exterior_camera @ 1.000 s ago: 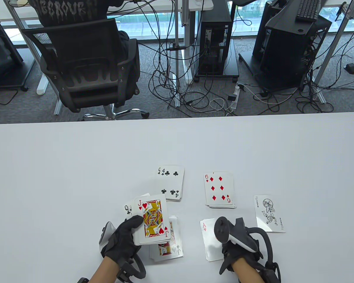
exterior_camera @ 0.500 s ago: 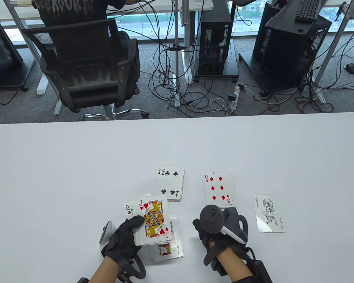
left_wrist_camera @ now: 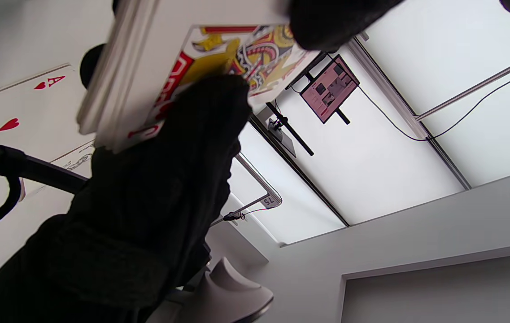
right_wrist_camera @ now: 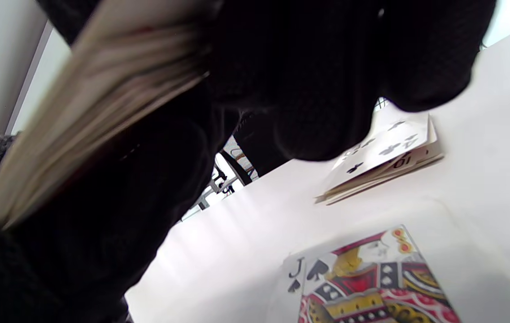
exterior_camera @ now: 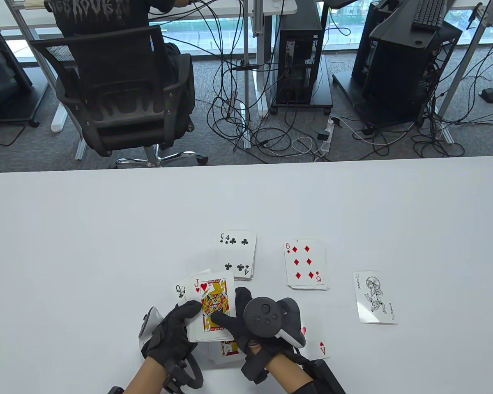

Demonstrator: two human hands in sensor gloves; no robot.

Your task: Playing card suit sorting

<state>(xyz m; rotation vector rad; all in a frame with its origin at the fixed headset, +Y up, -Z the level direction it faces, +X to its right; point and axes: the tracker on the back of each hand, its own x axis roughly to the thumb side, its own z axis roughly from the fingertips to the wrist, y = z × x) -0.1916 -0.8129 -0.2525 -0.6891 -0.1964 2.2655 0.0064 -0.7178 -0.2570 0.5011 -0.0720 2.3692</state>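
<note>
My right hand [exterior_camera: 246, 318] has swung back from the ace-of-hearts pile [exterior_camera: 318, 342] – thumb pinching the jack of hearts atop the white card deck [exterior_camera: 211, 308] clasped in my left hand [exterior_camera: 170, 334] – hearts next.

Close overhead, dark gloved fingers [right_wrist_camera: 326, 80] filling the upper frame, against the blurred edge of a thick deck of cards [right_wrist_camera: 93, 116] slanting from upper right to lower left. Below, on the white table [right_wrist_camera: 497, 188], a jack of spades [right_wrist_camera: 362, 278] face up at the bottom edge. Farther back to the right, apart from it, a loosely squared pile of clubs [right_wrist_camera: 385, 157], black pips on top.
</note>
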